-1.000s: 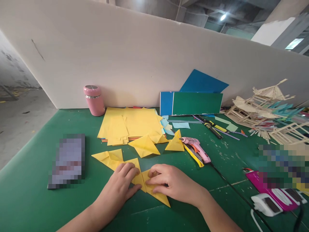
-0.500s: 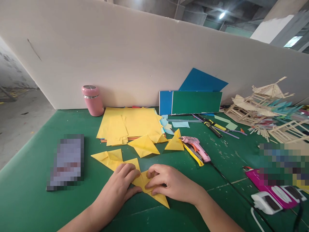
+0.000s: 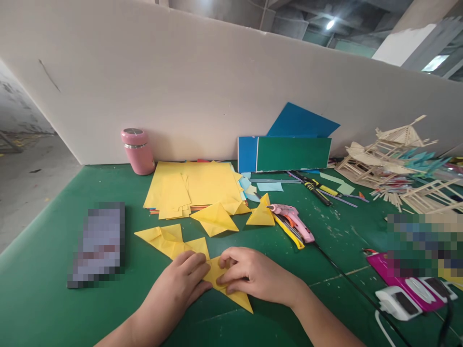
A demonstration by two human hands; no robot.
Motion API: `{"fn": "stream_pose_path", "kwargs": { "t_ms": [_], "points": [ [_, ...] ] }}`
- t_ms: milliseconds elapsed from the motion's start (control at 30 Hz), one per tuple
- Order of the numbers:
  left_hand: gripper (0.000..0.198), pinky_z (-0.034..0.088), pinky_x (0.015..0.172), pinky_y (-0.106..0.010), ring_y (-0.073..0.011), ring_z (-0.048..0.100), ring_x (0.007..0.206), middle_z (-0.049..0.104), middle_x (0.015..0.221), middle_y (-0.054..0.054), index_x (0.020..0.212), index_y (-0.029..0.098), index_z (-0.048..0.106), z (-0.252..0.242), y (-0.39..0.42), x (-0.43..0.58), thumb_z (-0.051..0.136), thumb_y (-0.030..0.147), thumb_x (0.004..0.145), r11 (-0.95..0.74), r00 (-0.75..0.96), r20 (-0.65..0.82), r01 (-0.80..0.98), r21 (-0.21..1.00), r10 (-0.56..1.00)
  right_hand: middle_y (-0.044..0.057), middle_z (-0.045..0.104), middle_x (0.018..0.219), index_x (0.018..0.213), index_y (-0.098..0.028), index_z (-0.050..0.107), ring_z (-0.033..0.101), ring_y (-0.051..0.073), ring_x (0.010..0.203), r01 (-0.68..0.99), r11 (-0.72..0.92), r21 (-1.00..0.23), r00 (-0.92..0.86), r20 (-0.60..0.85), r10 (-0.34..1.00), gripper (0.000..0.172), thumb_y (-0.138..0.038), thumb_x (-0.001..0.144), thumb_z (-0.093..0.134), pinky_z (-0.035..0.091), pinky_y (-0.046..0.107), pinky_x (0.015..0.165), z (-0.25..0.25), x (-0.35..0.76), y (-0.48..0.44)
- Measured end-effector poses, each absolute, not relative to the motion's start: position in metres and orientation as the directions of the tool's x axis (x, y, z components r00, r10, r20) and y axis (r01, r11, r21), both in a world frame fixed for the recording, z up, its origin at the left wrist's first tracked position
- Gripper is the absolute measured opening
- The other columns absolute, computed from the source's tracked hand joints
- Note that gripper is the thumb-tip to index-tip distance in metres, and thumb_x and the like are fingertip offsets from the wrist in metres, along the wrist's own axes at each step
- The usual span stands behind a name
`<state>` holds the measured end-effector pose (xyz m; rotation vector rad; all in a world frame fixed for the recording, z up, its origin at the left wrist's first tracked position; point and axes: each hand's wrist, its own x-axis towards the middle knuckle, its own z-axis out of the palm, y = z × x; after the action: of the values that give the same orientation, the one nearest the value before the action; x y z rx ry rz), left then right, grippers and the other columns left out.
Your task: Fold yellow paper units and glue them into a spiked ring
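Folded yellow paper (image 3: 214,275) lies on the green table between my hands, its pointed end toward the lower right. My left hand (image 3: 183,284) is curled over its left part, fingers bent and pressed together, thumb near the middle. From the other side, my right hand (image 3: 249,274) grips the right part with bent fingers. Another folded yellow piece (image 3: 159,237) reaches out beyond my left hand. Farther back are a folded yellow piece (image 3: 215,219) and a small yellow pyramid shape (image 3: 261,214) beside a pink glue gun (image 3: 294,221).
A yellow paper stack (image 3: 210,180) and pink flask (image 3: 139,152) stand near the pale board. A blurred dark object (image 3: 101,241) lies left. Yellow-handled tool (image 3: 294,238), stick models (image 3: 383,159), a magenta item (image 3: 390,274) and white plug (image 3: 400,302) are on the right.
My left hand has shifted slightly down and toward the right along the paper, its fingers drawn in a little. My right hand stays almost in place.
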<state>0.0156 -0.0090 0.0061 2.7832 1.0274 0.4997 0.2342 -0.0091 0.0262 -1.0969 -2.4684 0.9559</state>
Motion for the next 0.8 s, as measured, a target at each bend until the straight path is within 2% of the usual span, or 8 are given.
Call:
{"fn": "stream_pose_path", "kwargs": {
  "t_ms": [200, 400, 500, 700, 800],
  "points": [
    [0.027, 0.052, 0.076, -0.029, -0.0191, 0.059, 0.086, 0.063, 0.086, -0.003, 0.094, 0.025, 0.064, 0.000, -0.013, 0.010, 0.038, 0.032, 0.097, -0.745, 0.693, 0.275, 0.597, 0.298, 0.666, 0.004, 0.062, 0.105, 0.096, -0.023, 0.075, 0.061, 0.017, 0.096, 0.548, 0.493, -0.675, -0.676, -0.011, 0.737, 0.016, -0.020, 0.081, 0.070, 0.049, 0.025, 0.082, 0.027, 0.234, -0.010],
    [0.027, 0.050, 0.070, -0.027, -0.0164, 0.057, 0.073, 0.060, 0.077, 0.000, 0.084, 0.025, 0.065, 0.002, -0.007, 0.017, 0.041, 0.026, 0.096, -0.693, 0.650, 0.253, 0.619, 0.371, 0.716, 0.003, 0.063, 0.099, 0.087, -0.024, 0.076, 0.062, 0.016, 0.093, 0.565, 0.498, -0.658, -0.652, 0.015, 0.758, 0.012, -0.023, 0.085, 0.065, 0.048, 0.025, 0.082, 0.028, 0.230, -0.011],
    [0.024, 0.049, 0.069, -0.028, -0.0166, 0.057, 0.073, 0.060, 0.077, 0.000, 0.080, 0.024, 0.063, 0.003, -0.004, 0.020, 0.045, 0.026, 0.095, -0.696, 0.643, 0.270, 0.633, 0.340, 0.717, 0.003, 0.063, 0.096, 0.084, -0.023, 0.076, 0.062, 0.016, 0.091, 0.566, 0.507, -0.651, -0.649, 0.027, 0.760, 0.010, -0.020, 0.083, 0.067, 0.048, 0.024, 0.080, 0.026, 0.228, -0.010],
    [0.024, 0.050, 0.072, -0.030, -0.0181, 0.059, 0.079, 0.062, 0.082, -0.002, 0.086, 0.024, 0.064, -0.004, -0.010, 0.017, 0.042, 0.025, 0.096, -0.724, 0.667, 0.283, 0.645, 0.243, 0.689, 0.002, 0.063, 0.092, 0.079, -0.022, 0.074, 0.062, 0.014, 0.085, 0.534, 0.495, -0.685, -0.640, 0.055, 0.767, 0.008, -0.016, 0.080, 0.069, 0.048, 0.024, 0.076, 0.025, 0.229, -0.008],
    [0.025, 0.051, 0.075, -0.032, -0.0200, 0.060, 0.085, 0.064, 0.086, -0.003, 0.089, 0.024, 0.065, -0.008, -0.015, 0.015, 0.041, 0.020, 0.096, -0.737, 0.694, 0.250, 0.649, 0.190, 0.675, 0.002, 0.063, 0.086, 0.079, -0.021, 0.071, 0.060, 0.016, 0.086, 0.575, 0.466, -0.672, -0.555, 0.098, 0.826, 0.009, -0.016, 0.083, 0.065, 0.048, 0.028, 0.077, 0.024, 0.228, -0.008]
  ]
}}
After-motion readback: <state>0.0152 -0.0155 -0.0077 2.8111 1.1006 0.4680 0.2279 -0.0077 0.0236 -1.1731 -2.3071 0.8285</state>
